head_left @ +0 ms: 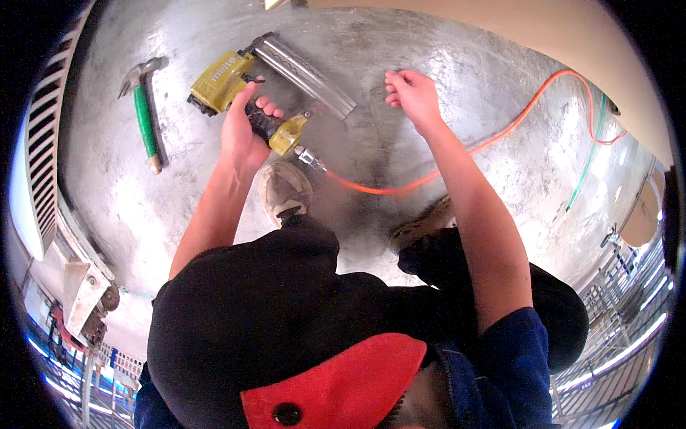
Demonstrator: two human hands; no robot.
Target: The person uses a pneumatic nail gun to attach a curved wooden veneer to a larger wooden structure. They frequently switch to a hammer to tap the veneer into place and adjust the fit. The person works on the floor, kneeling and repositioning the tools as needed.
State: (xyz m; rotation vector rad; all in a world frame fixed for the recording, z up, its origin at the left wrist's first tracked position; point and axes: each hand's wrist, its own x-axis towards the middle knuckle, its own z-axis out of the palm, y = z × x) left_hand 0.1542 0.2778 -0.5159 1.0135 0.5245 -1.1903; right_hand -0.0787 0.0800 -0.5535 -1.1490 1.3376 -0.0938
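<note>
In front of the person, on or just above the grey, scuffed floor (343, 43), lies a yellow-and-black air nail gun (216, 80) with a long silver metal magazine (304, 71) slanting away toward the right. The left hand (241, 134) grasps it, fingers wrapped around the black grip. The right hand (413, 99) is raised to the right of the magazine, apart from it, its fingers curled inward; whether they pinch something small cannot be told.

From the silver metal coupling (309, 159) at the tool's rear end, a thin orange hose (386, 191) runs across the floor, passing by the right forearm and looping at the far right near a thin teal line (584, 175). A claw hammer with a green handle (145, 125) lies left of the nail gun. A pale shoe (280, 189) stands just below the left hand.
</note>
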